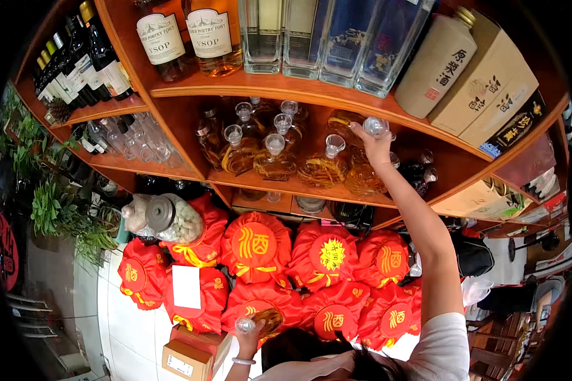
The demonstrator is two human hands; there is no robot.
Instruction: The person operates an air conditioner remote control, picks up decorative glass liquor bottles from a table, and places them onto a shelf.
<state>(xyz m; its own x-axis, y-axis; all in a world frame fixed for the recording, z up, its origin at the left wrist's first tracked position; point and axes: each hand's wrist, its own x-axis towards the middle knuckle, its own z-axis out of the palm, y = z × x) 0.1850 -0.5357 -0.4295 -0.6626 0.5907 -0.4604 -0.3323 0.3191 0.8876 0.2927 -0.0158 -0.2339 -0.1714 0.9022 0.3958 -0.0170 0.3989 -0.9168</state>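
On the middle shelf, my right hand (376, 150) reaches up with its fingers closed at the clear, round stopper (376, 127) of a glass decanter. The decanter's own body is partly hidden by the hand and its neighbours. Low down, my left hand (249, 338) grips another glass decanter (270, 320) of amber liquid, which lies tilted with its clear stopper (245, 326) to the left. Beside my right hand stand similar stoppered decanters (323, 170) with amber liquid and dark strands inside.
Bottles (213, 38) and boxes (486, 82) line the shelf above. Below stand several red cloth-covered jars (255, 247), one bearing a white sheet (186, 287). A lidded glass jar (181, 222) is at their left, and a cardboard box (187, 360) sits near my left hand.
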